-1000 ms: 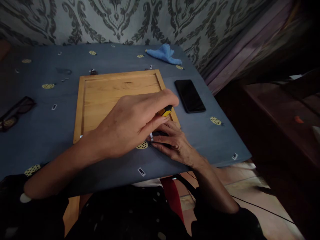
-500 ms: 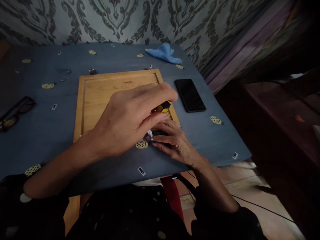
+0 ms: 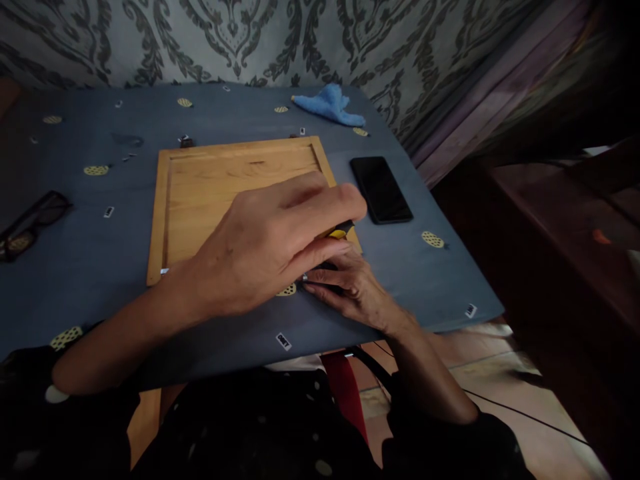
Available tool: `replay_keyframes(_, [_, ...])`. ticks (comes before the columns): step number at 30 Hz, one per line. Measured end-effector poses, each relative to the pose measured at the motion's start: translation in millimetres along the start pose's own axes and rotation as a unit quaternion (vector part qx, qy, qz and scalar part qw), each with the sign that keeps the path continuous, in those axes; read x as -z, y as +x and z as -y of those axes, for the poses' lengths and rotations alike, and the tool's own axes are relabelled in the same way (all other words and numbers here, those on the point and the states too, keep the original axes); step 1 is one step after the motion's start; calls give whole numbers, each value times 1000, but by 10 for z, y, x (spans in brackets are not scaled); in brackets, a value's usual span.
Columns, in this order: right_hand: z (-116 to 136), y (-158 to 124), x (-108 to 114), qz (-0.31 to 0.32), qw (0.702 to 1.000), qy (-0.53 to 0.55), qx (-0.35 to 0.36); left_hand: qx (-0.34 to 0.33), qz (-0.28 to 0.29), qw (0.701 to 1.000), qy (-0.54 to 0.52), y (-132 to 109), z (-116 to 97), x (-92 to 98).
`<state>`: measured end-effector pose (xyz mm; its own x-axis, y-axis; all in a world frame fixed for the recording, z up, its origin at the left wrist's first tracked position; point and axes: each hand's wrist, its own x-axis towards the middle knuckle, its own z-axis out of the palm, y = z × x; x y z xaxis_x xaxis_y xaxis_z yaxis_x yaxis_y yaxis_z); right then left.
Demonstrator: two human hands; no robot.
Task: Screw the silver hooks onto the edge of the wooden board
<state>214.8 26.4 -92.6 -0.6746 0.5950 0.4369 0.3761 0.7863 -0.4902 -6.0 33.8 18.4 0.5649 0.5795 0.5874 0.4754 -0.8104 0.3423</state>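
Note:
A framed wooden panel (image 3: 210,193) lies flat on the cloth-covered table. My left hand (image 3: 270,237) reaches over its near right part, fingers closed around the black and yellow handle (image 3: 341,231) of what looks like a screwdriver; the shaft and tip are hidden beneath the hand. Close against it, my right hand (image 3: 355,287) rests at the panel's near edge. Its fingers are bent together on a small shiny metal piece (image 3: 305,277), mostly covered. Another bit of metal (image 3: 165,271) shows at the panel's near left corner.
Right of the panel lies a black phone (image 3: 381,190). A blue cloth (image 3: 330,107) is at the back of the table, and glasses (image 3: 35,223) lie at the far left. A small dark fitting (image 3: 186,141) touches the panel's far edge. The table's front edge (image 3: 225,370) is near my body.
My left hand has shifted slightly right and down with the handle, which has turned and shows less. The metal piece is now more covered. My right hand has barely moved.

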Motion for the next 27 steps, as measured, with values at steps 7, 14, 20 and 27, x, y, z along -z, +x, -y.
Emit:
replay_keyframes(7, [6, 10, 17, 16, 1000, -9, 0, -9, -22, 1000, 20, -15, -4, 22])
replay_keyframes(14, [-1, 10, 15, 15, 1000, -6, 1, -6, 18, 1000, 3, 3, -6, 104])
replay_keyframes(20, [-2, 3, 15, 11, 1000, -6, 3, 54, -31, 997, 34, 16, -45, 166])
replay_keyframes(27, [4, 11, 24, 17, 1000, -2, 4, 12, -6, 999, 35, 17, 5, 108])
